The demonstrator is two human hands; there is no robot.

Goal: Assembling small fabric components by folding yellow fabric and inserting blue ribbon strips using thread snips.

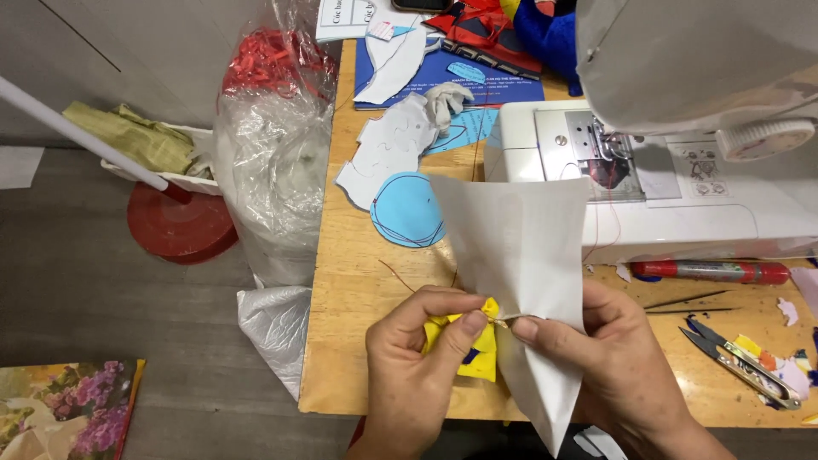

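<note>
Hands (417,358) (609,358) on fabric (520,281), before sewing machine (682,170)

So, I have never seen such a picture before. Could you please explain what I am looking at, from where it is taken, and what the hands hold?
The camera sits on a person's head and looks down at their own two bare hands over a wooden table. The left hand pinches a small yellow fabric piece. The right hand grips a white sheet, folded like paper or stiff cloth. Behind them stands a white sewing machine. Nearby lie a blue round cut-out, white pattern pieces, thread snips and a red pen.
</note>
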